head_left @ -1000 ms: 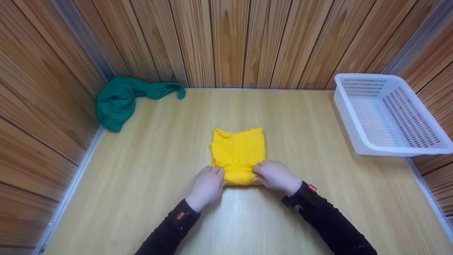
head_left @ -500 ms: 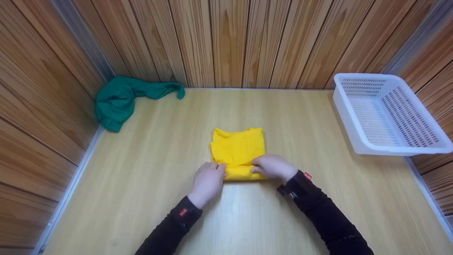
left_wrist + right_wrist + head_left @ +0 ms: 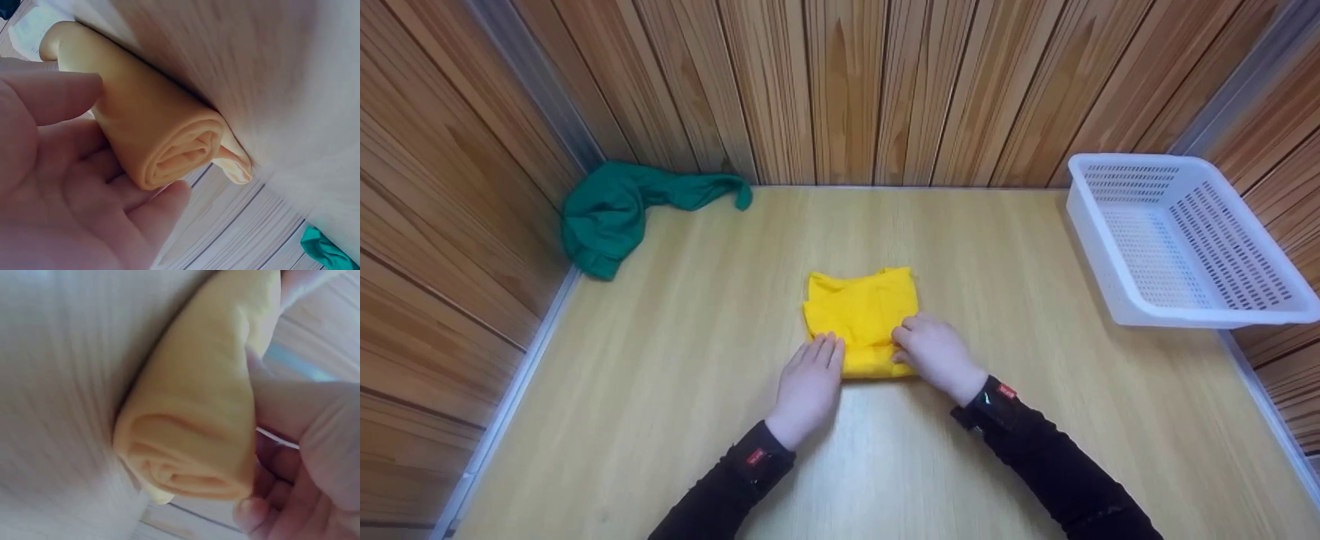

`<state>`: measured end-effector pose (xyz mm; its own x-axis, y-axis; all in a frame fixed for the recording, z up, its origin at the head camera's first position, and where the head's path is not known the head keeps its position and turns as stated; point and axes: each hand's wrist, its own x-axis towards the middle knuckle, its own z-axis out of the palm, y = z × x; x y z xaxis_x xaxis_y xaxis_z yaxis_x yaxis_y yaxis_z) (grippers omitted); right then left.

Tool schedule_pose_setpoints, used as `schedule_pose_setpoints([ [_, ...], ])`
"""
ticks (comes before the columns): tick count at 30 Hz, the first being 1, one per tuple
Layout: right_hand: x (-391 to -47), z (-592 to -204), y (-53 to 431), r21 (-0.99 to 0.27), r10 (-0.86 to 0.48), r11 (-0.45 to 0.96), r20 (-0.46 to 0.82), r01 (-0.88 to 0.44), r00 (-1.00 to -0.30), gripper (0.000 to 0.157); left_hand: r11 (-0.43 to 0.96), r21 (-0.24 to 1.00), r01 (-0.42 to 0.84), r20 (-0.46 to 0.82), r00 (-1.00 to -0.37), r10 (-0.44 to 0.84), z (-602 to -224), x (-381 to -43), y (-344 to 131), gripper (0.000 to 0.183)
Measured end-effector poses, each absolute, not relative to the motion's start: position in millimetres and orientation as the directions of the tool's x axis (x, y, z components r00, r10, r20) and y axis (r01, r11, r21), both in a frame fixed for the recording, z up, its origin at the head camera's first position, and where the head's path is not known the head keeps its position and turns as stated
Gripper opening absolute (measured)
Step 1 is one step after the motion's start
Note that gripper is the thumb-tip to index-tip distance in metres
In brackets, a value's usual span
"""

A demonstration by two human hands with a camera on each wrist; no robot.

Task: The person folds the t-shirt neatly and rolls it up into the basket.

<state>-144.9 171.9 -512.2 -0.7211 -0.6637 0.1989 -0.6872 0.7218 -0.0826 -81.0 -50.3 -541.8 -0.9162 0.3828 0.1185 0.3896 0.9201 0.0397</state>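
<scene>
In the middle of the table a folded yellow cloth (image 3: 864,307) lies, its near end rolled up. Spiral layers show at the roll's ends in both wrist views. My left hand (image 3: 808,386) rests on the roll's left end with fingers nearly straight; in the left wrist view its thumb touches the yellow roll (image 3: 140,101). At the right end my right hand (image 3: 941,356) holds the roll with curled fingers, and the right wrist view has its thumb against the yellow roll (image 3: 191,394). The cloth's far part lies flat with an uneven edge.
A crumpled green cloth (image 3: 607,217) lies in the back left corner against the wooden wall (image 3: 840,90). At the back right stands a white perforated basket (image 3: 1125,292). Wooden panels border the table (image 3: 660,375) at the left, back and right.
The roll has moved slightly away from me as more of the near end is rolled up. Both hands have moved forward with it, and the left fingers have straightened over it.
</scene>
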Motion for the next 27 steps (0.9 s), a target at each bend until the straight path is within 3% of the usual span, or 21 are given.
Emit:
schedule_pose_setpoints([
  [8, -117.3, -519.2, 170.2, 0.118, -0.71, 0.692, 0.289, -0.712, -0.642, 0.013, 0.907, 0.028, 0.42, 0.159, -0.898, 0.411, -546.1, -83.9, -51.6, 0.038],
  [15, -115.1, -520.0, 174.3, 0.185, -0.75, 0.66, 0.21, -0.728, -0.627, 0.051, 0.908, 0.052, 0.416, 0.114, -0.906, 0.408, -540.3, -88.6, -53.1, 0.038],
  [21, -121.3, -523.7, 171.5, 0.301, -0.782, 0.62, 0.16, -0.724, -0.603, 0.016, 0.896, 0.08, 0.437, 0.113, -0.897, 0.427, -538.9, -91.5, -53.5, 0.037],
  [27, -122.0, -519.6, 174.9, 0.164, -0.805, 0.593, 0.134, -0.788, -0.578, 0.01, 0.882, 0.156, 0.444, 0.122, -0.895, 0.429, -537.7, -89.5, -58.1, 0.03],
])
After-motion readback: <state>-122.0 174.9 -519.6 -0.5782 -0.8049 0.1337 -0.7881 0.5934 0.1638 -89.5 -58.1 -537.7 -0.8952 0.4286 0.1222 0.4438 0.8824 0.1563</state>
